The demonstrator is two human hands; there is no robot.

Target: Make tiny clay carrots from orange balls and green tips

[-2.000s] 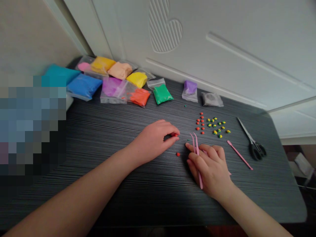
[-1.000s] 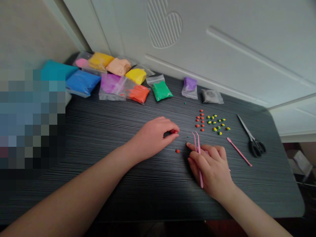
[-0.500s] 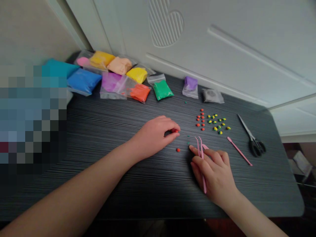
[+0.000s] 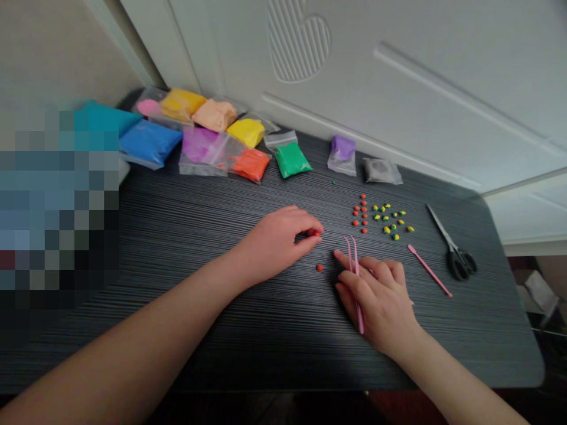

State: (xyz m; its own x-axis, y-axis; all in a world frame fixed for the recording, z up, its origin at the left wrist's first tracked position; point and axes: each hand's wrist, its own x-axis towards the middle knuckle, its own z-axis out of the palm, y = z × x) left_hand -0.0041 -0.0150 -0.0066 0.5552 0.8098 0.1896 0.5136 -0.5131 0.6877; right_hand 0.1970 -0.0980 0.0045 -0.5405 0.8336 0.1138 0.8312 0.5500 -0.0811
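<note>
My left hand [image 4: 283,239] pinches a small orange-red clay ball [image 4: 316,232] between thumb and forefinger above the table. Pink curved tweezers [image 4: 355,265] lie between the fingers of my right hand [image 4: 376,298], their tips apart and pointing away from me. Part of another pink object shows behind those fingers, mostly hidden. The right forefinger reaches down to the tabletop, close to a tiny green speck [image 4: 338,242]. A loose orange-red ball [image 4: 319,268] rests between my two hands.
Several orange-red balls [image 4: 364,216] and yellow-green balls [image 4: 387,230] lie beyond my right hand. A pink stick tool [image 4: 429,270] and black-handled scissors [image 4: 458,260] are on the right. Bags of coloured clay, including green [image 4: 292,159] and blue [image 4: 150,143], line the back of the dark table [image 4: 199,206].
My right hand has shifted slightly left and away from me with the tweezers, its forefinger now covering where a green speck lay. The left hand keeps its pinch in place.
</note>
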